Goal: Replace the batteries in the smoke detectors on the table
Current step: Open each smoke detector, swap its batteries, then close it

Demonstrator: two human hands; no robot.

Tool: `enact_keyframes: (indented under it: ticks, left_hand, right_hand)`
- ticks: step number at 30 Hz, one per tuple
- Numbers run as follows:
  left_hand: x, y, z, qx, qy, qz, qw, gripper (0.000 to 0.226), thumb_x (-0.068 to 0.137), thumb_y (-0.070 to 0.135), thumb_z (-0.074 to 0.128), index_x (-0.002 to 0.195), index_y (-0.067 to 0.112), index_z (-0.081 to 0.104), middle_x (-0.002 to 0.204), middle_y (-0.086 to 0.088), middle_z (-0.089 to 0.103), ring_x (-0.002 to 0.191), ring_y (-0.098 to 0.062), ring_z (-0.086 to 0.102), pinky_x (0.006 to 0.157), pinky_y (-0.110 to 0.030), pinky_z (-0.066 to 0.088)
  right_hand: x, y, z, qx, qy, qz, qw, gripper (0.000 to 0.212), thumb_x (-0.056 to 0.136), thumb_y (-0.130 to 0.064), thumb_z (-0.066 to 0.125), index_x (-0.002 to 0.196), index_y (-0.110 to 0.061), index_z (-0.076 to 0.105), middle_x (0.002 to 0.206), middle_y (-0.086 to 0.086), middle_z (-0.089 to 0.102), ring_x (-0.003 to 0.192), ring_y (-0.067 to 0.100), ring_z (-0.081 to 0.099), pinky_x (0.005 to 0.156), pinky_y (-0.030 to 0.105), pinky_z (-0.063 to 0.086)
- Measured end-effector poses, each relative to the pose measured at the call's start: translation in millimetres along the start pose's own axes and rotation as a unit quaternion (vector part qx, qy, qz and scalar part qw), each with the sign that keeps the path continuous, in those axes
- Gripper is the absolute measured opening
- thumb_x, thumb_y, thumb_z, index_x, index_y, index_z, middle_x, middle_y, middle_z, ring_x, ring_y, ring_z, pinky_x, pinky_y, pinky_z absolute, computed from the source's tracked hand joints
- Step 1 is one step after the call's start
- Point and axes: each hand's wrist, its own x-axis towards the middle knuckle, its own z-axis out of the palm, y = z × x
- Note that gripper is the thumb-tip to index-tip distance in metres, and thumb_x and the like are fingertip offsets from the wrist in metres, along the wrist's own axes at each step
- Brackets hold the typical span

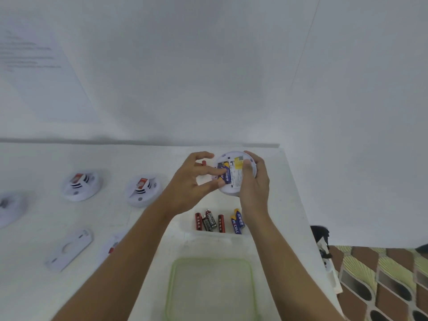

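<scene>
Four smoke detectors, two detached backplates, at least five batteries in one tray, one green-rimmed lid.

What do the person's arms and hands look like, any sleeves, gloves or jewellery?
Nothing is worn where the view reaches. The left hand and right hand have no gloves, and no ring, watch or bracelet shows. The left forearm and right forearm are uncovered down to the picture's lower edge, with no sleeve in sight.
</scene>
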Motion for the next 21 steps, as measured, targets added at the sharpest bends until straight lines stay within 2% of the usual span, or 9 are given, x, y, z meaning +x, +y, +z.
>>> enact_keyframes:
  ticks: [3,5,7,10,13,15,17,19,21]
  left_hand:
    - [-17,-6,-9,-0.079,0.024,-0.062,0.995,0.029,0.080,0.031,0.078,0.109,0.034,0.073,0.135,0.019,0.044,0.111,0.000,0.058,0.076,-0.012,0.051]
    - [-31,-8,-14,-0.165,0.025,-0.104,0.981,0.035,0.081,0.022,0.078,0.114,0.033,0.071,0.131,0.015,0.056,0.102,-0.012,0.067,0.082,-0.021,0.055]
    - [-46,-12,-20,-0.257,0.025,-0.128,0.957,0.039,0.080,0.010,0.078,0.116,0.024,0.070,0.120,0.004,0.069,0.098,-0.024,0.071,0.087,-0.031,0.057]
    - [-64,-21,-33,-0.306,0.048,-0.166,0.936,0.038,0.078,0.003,0.078,0.112,0.016,0.071,0.118,-0.005,0.068,0.096,-0.027,0.071,0.086,-0.036,0.058]
    - [-79,-32,-48,-0.319,0.084,-0.192,0.924,0.033,0.076,0.005,0.079,0.108,0.013,0.073,0.121,-0.010,0.066,0.100,-0.030,0.070,0.089,-0.045,0.057]
    - [-88,-35,-57,-0.306,0.101,-0.191,0.927,0.031,0.077,0.006,0.079,0.106,0.014,0.074,0.120,-0.008,0.067,0.101,-0.029,0.069,0.086,-0.042,0.059]
    - [-99,-38,-68,-0.284,0.120,-0.185,0.933,0.028,0.079,0.007,0.077,0.106,0.014,0.074,0.116,-0.005,0.069,0.102,-0.027,0.069,0.082,-0.037,0.060]
    - [-110,-40,-81,-0.276,0.128,-0.174,0.937,0.028,0.082,0.007,0.076,0.109,0.014,0.073,0.115,-0.003,0.071,0.101,-0.026,0.070,0.083,-0.036,0.059]
    - [-121,-41,-96,-0.255,0.134,-0.170,0.942,0.028,0.084,0.010,0.074,0.111,0.017,0.072,0.112,-0.001,0.073,0.099,-0.022,0.071,0.085,-0.035,0.057]
  right_hand:
    - [-16,0,13,-0.015,-0.039,-0.004,0.999,0.022,0.105,-0.026,0.045,0.118,-0.034,0.060,0.107,-0.013,0.068,0.099,0.006,0.067,0.079,0.028,0.056]
    - [-27,3,23,-0.019,-0.064,0.000,0.998,0.022,0.105,-0.026,0.045,0.116,-0.036,0.061,0.105,-0.016,0.069,0.099,0.005,0.067,0.083,0.033,0.058]
    - [-38,8,32,-0.019,-0.079,0.012,0.997,0.022,0.105,-0.026,0.045,0.115,-0.036,0.062,0.104,-0.021,0.069,0.099,0.004,0.068,0.087,0.037,0.058]
    - [-57,13,48,-0.018,-0.105,0.012,0.994,0.023,0.102,-0.032,0.047,0.117,-0.037,0.063,0.121,-0.011,0.068,0.112,0.015,0.066,0.095,0.048,0.056]
    - [-72,13,63,-0.029,-0.124,0.024,0.992,0.022,0.105,-0.029,0.045,0.113,-0.040,0.063,0.109,-0.025,0.068,0.106,0.009,0.067,0.093,0.047,0.057]
    - [-80,12,72,-0.040,-0.157,0.032,0.986,0.022,0.106,-0.031,0.043,0.115,-0.042,0.060,0.107,-0.020,0.068,0.103,0.012,0.068,0.089,0.049,0.058]
    - [-86,9,80,-0.051,-0.217,0.040,0.974,0.023,0.106,-0.031,0.043,0.122,-0.043,0.055,0.115,-0.012,0.066,0.105,0.016,0.067,0.084,0.048,0.061]
    - [-89,4,85,-0.036,-0.301,0.068,0.951,0.034,0.105,-0.020,0.048,0.133,-0.040,0.048,0.121,-0.011,0.062,0.106,0.015,0.066,0.080,0.039,0.062]
    - [-89,4,87,-0.037,-0.394,0.082,0.915,0.059,0.098,-0.009,0.060,0.145,-0.035,0.035,0.131,-0.008,0.058,0.111,0.013,0.065,0.085,0.037,0.061]
